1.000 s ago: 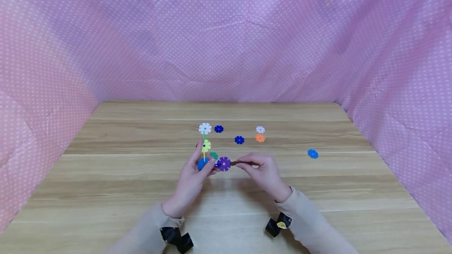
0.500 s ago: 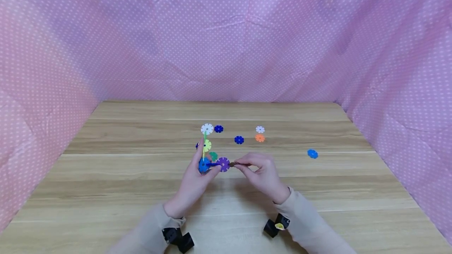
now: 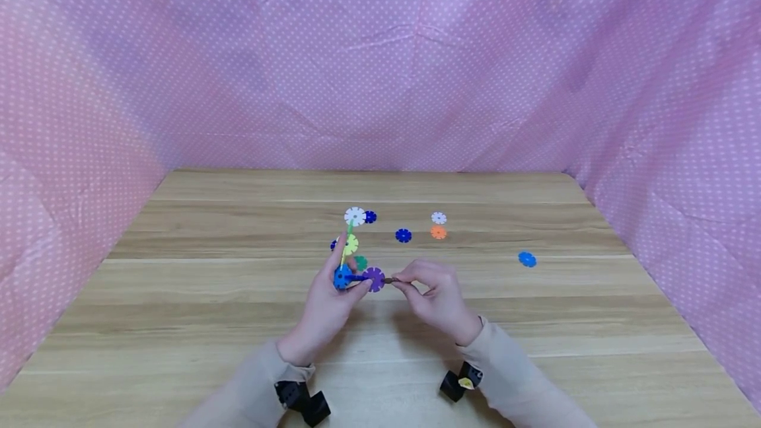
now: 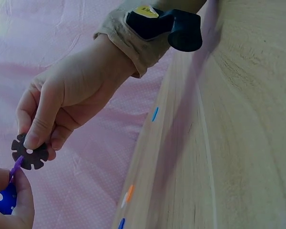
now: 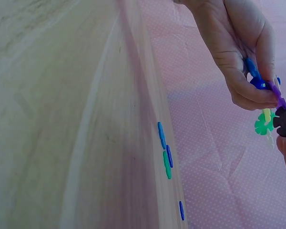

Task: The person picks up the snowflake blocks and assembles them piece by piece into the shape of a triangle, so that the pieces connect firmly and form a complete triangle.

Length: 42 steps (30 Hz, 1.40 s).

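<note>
My left hand (image 3: 324, 306) grips a linked chain of notched plastic discs, thumb at the purple disc (image 3: 374, 279). Along the chain run a white disc (image 3: 354, 214), a green disc (image 5: 263, 125), a yellow disc (image 3: 353, 244), a blue disc (image 3: 341, 276) and a dark blue disc (image 4: 5, 201). Between thumb and fingers my right hand (image 3: 438, 299) pinches a brown disc (image 4: 35, 156), partly hidden by the fingertips. Its notched rim meets the edge of the purple disc, the two standing crosswise to each other.
Loose discs lie on the wooden table (image 3: 535, 375): dark blue (image 3: 403, 236), white (image 3: 438, 218), orange (image 3: 438, 232), green (image 3: 361, 262) and, far right, blue (image 3: 526, 259). Others sit behind the chain. Pink dotted cloth (image 3: 380, 84) encloses the table's back and sides.
My left thumb has shifted from the dark blue disc to the purple one. The chain's white end has swung right, and my right hand has edged left with the brown disc.
</note>
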### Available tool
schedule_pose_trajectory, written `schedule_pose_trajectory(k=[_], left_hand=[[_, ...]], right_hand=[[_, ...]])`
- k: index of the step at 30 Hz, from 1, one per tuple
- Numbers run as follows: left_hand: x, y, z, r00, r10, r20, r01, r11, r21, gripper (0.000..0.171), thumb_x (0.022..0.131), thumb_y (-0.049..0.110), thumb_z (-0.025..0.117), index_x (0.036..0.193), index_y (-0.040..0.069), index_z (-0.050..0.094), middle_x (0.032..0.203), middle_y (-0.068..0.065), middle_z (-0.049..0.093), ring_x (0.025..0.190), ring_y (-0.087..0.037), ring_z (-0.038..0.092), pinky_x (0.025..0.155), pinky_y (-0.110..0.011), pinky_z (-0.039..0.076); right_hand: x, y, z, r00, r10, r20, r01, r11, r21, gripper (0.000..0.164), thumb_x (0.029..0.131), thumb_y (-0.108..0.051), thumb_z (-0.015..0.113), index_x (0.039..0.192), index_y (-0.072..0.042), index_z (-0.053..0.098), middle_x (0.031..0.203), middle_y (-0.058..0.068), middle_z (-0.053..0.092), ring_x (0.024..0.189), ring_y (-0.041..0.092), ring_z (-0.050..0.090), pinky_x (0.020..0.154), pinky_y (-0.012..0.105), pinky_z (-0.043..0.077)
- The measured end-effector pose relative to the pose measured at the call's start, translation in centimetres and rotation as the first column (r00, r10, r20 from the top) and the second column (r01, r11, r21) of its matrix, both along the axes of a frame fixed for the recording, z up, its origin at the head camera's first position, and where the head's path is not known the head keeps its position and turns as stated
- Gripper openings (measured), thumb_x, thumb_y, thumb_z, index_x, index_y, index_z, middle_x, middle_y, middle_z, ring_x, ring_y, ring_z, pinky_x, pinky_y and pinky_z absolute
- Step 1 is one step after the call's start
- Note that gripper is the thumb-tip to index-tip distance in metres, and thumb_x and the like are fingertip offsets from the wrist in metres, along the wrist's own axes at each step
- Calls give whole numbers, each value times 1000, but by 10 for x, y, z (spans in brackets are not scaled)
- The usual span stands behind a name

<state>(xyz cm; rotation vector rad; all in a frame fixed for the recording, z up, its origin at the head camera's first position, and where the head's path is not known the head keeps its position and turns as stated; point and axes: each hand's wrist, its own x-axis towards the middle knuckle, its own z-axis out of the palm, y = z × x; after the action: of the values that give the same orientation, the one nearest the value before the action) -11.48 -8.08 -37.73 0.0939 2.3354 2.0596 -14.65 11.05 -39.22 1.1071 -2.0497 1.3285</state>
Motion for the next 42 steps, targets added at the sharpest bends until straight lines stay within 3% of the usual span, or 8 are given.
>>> schedule_pose_trajectory(k=[15, 23, 30, 35, 42], left_hand=[[0, 0, -5, 999, -17, 29, 16, 1000, 11, 86, 85, -5, 64, 152, 22, 17, 107, -13, 46, 100, -21, 46, 75, -15, 50], [-1, 0, -3, 999, 2, 44, -7, 993, 116, 91, 83, -3, 68, 152, 28, 16, 105, -6, 44, 98, -19, 48, 78, -16, 51], [-1, 0, -4, 999, 35, 35, -39, 991, 128, 93, 81, 0, 71, 152, 24, 16, 103, -3, 43, 99, -18, 50, 81, -15, 52], [-1, -2, -4, 999, 36, 17, -37, 994, 106, 92, 82, 1, 71, 152, 25, 16, 106, -7, 44, 102, -19, 50, 86, -15, 50], [0, -4, -2, 999, 41, 8, -41, 998, 52, 92, 82, 3, 71, 151, 31, 17, 112, -14, 46, 110, -22, 50, 95, -20, 47]], right_hand=[[-1, -3, 0, 998, 41, -48, -40, 999, 15, 19, 70, 14, 73, 82, 0, 72, 73, 9, 70, 66, 16, 67, 66, 19, 55], [-1, 1, 0, 998, 64, -7, -64, 997, 37, 22, 70, 14, 74, 87, 1, 73, 80, 11, 72, 72, 17, 69, 72, 22, 56], [-1, 4, 1, 996, 78, 49, -81, 995, 63, 18, 74, 10, 73, 89, -1, 73, 85, 9, 73, 77, 16, 69, 75, 23, 56], [-1, 9, -1, 995, 59, 86, -66, 994, 85, 17, 76, 8, 72, 91, -1, 71, 86, 9, 72, 78, 16, 68, 74, 25, 57], [-3, 26, -4, 988, -36, 153, 19, 994, 110, 18, 78, 4, 73, 93, -4, 71, 88, 10, 71, 79, 16, 67, 74, 27, 57]])
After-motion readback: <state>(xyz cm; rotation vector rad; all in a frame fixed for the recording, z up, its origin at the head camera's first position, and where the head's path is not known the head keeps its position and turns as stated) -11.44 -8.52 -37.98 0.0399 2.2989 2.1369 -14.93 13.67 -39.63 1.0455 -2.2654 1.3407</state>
